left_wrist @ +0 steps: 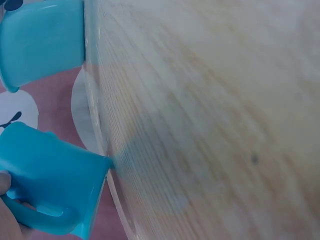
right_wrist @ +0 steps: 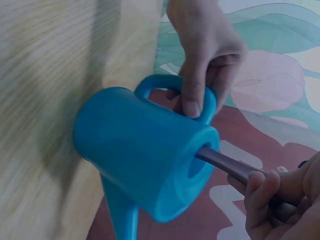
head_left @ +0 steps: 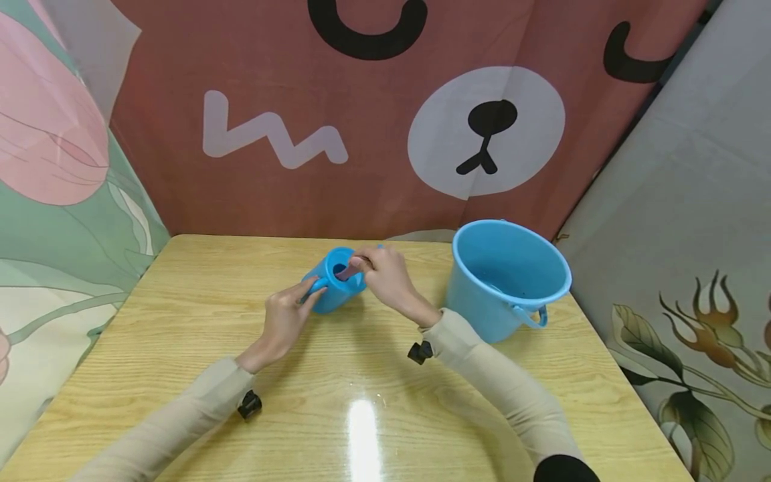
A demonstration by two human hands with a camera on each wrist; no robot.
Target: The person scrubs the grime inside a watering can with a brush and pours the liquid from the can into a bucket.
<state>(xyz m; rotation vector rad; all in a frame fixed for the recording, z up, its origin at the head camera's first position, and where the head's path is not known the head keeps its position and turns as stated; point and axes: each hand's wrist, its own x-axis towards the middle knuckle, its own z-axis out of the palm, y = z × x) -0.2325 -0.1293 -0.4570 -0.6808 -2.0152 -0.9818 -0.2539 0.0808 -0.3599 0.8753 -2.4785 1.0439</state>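
A small blue watering can (head_left: 331, 303) stands tilted on the wooden table, its lower edge against the tabletop in the left wrist view. My left hand (head_left: 283, 323) grips its loop handle, thumb pressed along it in the right wrist view. The spout (right_wrist: 120, 210) points away from that handle. My right hand (head_left: 390, 278) holds a slim purple-brown stick-like tool (right_wrist: 230, 164) with curled fingers. The tool's far end goes into the can's round top opening and is hidden inside, so I cannot tell its kind.
To the right of the can stands a larger light-blue bucket (head_left: 476, 309), its handle folded down at the side. Beneath everything is the wooden table (head_left: 199, 301). A brown bear-print cloth (head_left: 373, 194) hangs behind; a floral curtain (head_left: 650, 221) borders the right side.
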